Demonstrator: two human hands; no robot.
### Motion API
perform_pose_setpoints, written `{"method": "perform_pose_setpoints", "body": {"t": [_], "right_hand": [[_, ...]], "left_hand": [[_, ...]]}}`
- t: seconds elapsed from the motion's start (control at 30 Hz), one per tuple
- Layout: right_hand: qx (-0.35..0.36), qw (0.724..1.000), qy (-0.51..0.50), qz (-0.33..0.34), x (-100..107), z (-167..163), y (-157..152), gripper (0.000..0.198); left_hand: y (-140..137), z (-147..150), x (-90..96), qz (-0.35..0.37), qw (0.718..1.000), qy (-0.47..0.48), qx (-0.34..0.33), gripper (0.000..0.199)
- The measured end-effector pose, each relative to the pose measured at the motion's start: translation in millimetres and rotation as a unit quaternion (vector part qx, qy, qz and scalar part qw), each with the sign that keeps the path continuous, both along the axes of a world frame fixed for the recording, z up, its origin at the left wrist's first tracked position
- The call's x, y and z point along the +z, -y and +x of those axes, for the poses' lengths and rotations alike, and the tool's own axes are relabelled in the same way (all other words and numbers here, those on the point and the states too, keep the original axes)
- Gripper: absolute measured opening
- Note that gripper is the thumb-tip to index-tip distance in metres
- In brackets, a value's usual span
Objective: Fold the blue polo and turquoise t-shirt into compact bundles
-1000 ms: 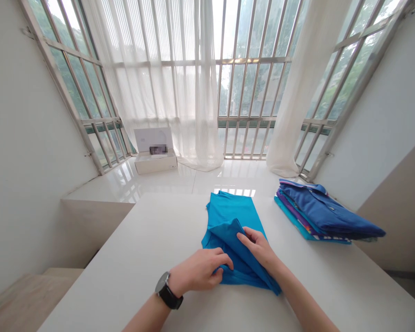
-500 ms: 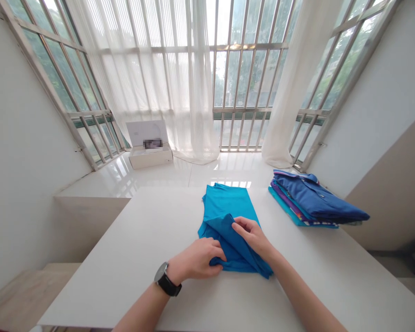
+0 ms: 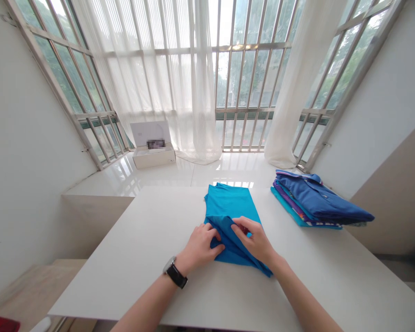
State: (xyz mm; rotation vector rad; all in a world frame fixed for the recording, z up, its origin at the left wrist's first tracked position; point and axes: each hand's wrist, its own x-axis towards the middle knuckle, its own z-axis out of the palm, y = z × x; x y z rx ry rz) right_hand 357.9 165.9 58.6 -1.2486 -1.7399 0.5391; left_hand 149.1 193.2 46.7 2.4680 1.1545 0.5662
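Observation:
A bright blue garment (image 3: 233,198), smooth and thin, lies partly folded on the white table (image 3: 124,258). Its near part is turned up, showing a darker blue side in loose creases. My right hand (image 3: 254,235) pinches the raised edge of that turned-up layer between thumb and fingers. At the garment's near left edge, my left hand (image 3: 204,244) has its fingers curled into the cloth, the thumb lying lower on it; the fingertips are partly hidden by the fabric. A black-strapped watch (image 3: 175,273) is on my left wrist.
To the right, a stack of folded clothes (image 3: 318,198) with a dark blue collared shirt on top leans over the table's edge. An open white box (image 3: 154,157) stands on the window ledge (image 3: 117,177) at the back left. Sheer curtains (image 3: 200,115) hang behind.
My left hand has slid up and away from me along the garment's left edge, bringing the near edge along. The right hand keeps its pinch nearly in place. The view has shifted slightly.

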Motion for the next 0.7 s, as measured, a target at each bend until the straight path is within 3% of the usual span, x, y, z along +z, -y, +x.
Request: {"method": "perform_pose_setpoints", "body": {"t": [0.1,0.23,0.3,0.43,0.53,0.6,0.7], "right_hand": [[0.07,0.995,0.068,0.001,0.0,-9.9,9.5,0.025],[0.187,0.971,0.117,-0.091,1.6,-22.8,23.2,0.023],[0.208,0.963,0.111,-0.127,3.4,-22.9,25.7,0.025],[0.152,0.978,0.031,-0.138,4.8,-4.0,21.4,0.032],[0.063,0.992,0.014,-0.109,-1.6,17.7,21.1,0.034],[0.028,0.992,0.069,-0.098,-9.6,28.4,26.2,0.037],[0.038,0.974,0.2,-0.103,-21.3,36.2,39.4,0.049]], "left_hand": [[-7.4,-9.9,1.2,-0.023,0.999,0.011,0.027,0.024],[-21.8,-31.4,6.7,-0.096,0.995,0.001,0.014,0.017],[-27.4,-39.3,10.4,-0.104,0.994,0.008,0.024,0.014],[-24.1,-33.3,15.7,0.005,0.994,0.078,0.081,0.02],[-8.6,-15.2,11.1,0.057,0.994,0.089,-0.004,0.025],[2.2,-5.2,3.1,0.062,0.995,0.026,-0.076,0.036],[10.3,1.1,-10.7,0.065,0.988,-0.066,-0.124,0.052]]}}
